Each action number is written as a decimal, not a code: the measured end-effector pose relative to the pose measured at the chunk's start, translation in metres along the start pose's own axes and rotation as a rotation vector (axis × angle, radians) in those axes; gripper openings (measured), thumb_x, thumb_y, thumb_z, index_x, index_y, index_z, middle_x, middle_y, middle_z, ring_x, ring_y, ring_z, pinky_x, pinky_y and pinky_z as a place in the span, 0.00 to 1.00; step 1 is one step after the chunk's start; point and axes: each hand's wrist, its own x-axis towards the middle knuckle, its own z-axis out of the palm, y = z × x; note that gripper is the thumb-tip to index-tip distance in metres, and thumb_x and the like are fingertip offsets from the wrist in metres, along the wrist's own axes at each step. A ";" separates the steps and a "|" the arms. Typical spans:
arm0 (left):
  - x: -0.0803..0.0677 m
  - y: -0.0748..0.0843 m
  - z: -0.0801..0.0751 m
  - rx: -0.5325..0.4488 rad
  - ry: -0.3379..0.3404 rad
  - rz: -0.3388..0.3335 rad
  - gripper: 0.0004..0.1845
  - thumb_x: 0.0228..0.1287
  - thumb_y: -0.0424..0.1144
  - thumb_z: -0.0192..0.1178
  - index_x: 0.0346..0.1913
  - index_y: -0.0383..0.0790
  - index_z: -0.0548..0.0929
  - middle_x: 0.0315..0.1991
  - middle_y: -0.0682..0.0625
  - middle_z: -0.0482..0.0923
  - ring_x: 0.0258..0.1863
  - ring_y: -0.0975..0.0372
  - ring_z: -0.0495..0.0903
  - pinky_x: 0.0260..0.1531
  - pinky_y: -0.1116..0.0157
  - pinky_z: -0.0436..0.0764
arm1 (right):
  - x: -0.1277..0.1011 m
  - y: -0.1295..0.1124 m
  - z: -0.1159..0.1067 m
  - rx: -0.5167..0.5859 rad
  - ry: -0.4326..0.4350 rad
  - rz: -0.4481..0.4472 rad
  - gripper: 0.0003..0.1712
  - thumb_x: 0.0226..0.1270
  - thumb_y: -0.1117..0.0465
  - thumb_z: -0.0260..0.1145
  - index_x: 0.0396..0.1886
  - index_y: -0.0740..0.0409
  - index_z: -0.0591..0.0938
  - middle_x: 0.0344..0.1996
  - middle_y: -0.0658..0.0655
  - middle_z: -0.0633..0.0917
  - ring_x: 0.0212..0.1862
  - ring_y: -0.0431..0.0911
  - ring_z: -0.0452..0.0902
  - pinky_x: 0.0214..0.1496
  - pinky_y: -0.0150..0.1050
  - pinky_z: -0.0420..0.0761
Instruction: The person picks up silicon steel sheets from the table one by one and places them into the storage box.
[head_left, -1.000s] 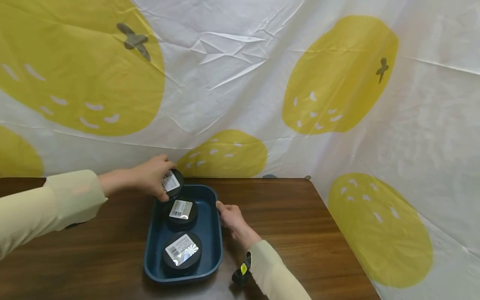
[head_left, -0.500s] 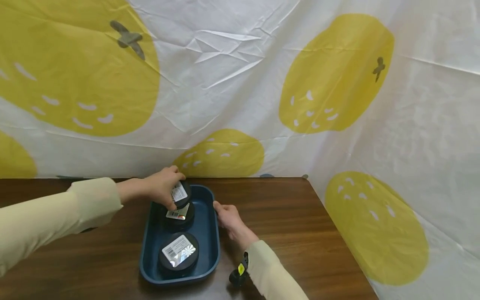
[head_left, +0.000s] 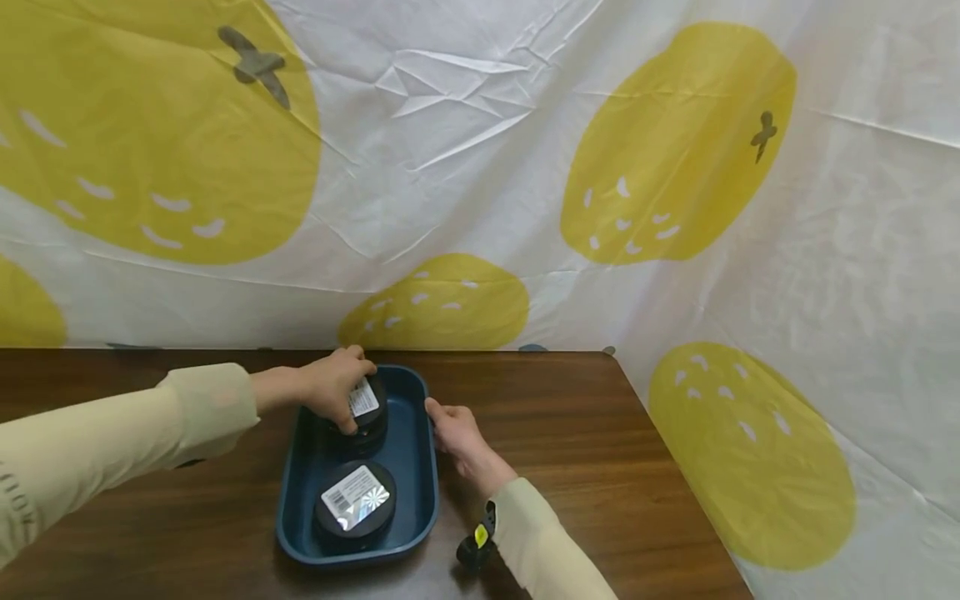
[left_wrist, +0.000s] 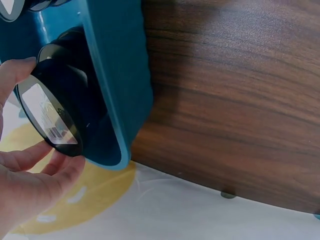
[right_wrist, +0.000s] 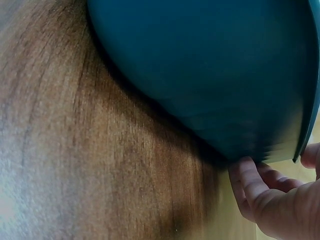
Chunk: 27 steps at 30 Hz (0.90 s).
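My left hand (head_left: pixel 330 387) grips a round black tub (head_left: pixel 364 398) with a white barcode label, thumb on its near side and fingers on its far side. In the left wrist view the held tub (left_wrist: pixel 52 117) is tilted, right against another black tub (left_wrist: pixel 54 52). From above, it covers most of that second tub (head_left: pixel 367 440), which sits in the rear half of a blue tray (head_left: pixel 410 475). A third labelled tub (head_left: pixel 354 502) lies in the tray's front half. My right hand (head_left: pixel 461 437) holds the tray's right side, thumb at the rim, fingers against the outer wall (right_wrist: pixel 210 75).
The tray stands on a dark wood table (head_left: pixel 585 467). Behind the table's back edge hangs a white curtain (head_left: pixel 465 192) with yellow fruit prints. A black wrist device (head_left: pixel 474 548) with a yellow mark hangs by my right cuff.
My left hand has carried its tub right and down from the tray's rear left corner onto the rear tub, covering that one's label. My right hand keeps its hold on the tray.
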 end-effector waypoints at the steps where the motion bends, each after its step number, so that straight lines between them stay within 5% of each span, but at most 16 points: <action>1: 0.000 0.000 0.001 0.000 -0.005 -0.003 0.41 0.28 0.40 0.78 0.50 0.24 0.75 0.39 0.40 0.68 0.38 0.53 0.69 0.36 0.62 0.75 | 0.000 0.000 0.000 0.001 0.000 0.000 0.24 0.70 0.55 0.55 0.11 0.52 0.68 0.08 0.45 0.63 0.14 0.37 0.57 0.20 0.29 0.59; 27: -0.001 -0.004 0.010 -0.038 0.025 0.029 0.41 0.27 0.41 0.77 0.50 0.22 0.76 0.38 0.40 0.69 0.37 0.53 0.69 0.36 0.63 0.74 | -0.001 -0.001 0.001 -0.003 0.015 0.008 0.22 0.70 0.55 0.55 0.13 0.53 0.71 0.08 0.44 0.64 0.15 0.37 0.59 0.21 0.28 0.63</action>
